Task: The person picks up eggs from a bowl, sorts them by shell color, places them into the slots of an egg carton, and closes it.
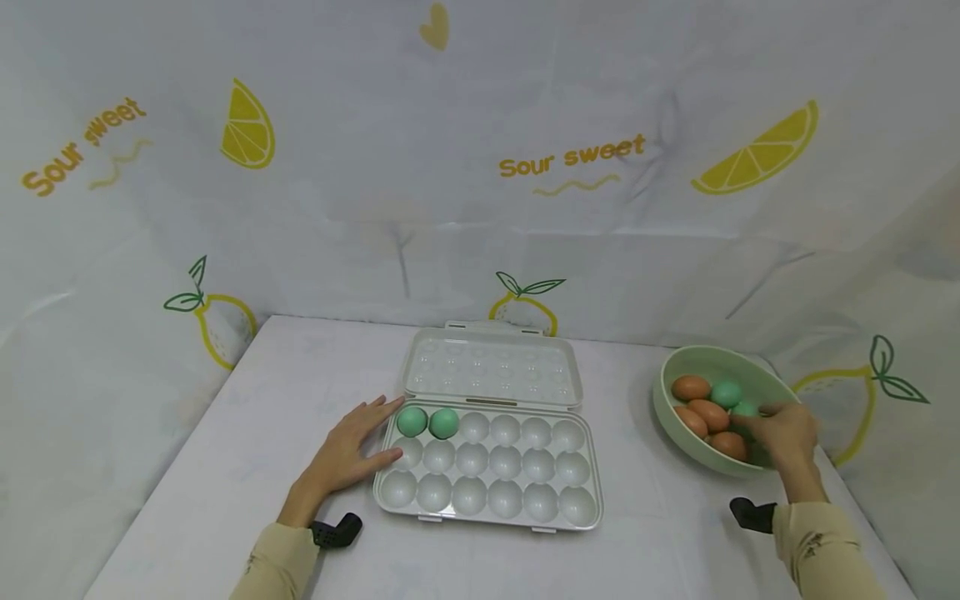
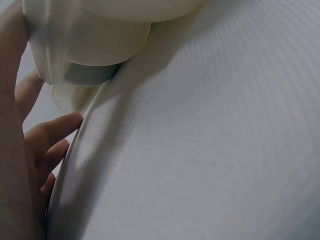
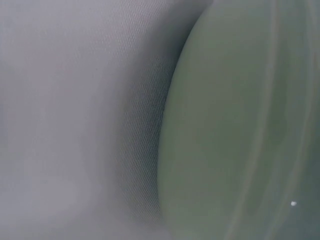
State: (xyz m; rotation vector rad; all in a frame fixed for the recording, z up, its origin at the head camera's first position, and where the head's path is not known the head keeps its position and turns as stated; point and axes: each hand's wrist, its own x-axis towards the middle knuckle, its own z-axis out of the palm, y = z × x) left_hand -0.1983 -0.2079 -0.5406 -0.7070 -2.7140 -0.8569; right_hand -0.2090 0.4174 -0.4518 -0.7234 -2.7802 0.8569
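A white egg box [image 1: 498, 527] lies with its clear lid [image 1: 491, 367] folded back. Two green eggs [image 1: 444, 423] sit side by side at the left end of its far row. My left hand [image 1: 347, 448] rests at the box's left edge, fingers spread, thumb over the rim; the left wrist view shows fingers [image 2: 55, 131] beside the box's underside. At the right, my right hand [image 1: 787, 429] reaches into a pale green bowl [image 1: 678, 437] and pinches a green egg [image 1: 745, 410], partly covered by the fingers. Several brown eggs [image 1: 708, 414] and another green egg [image 1: 726, 393] lie beside it.
A white cloth covers the table [image 1: 637, 533], and a lemon-print sheet [image 1: 360, 192] hangs behind it. In the right wrist view, the bowl's outer wall [image 3: 215, 130] fills the right half, hiding the right hand. Black wrist cameras [image 1: 337, 531] are strapped over beige sleeves.
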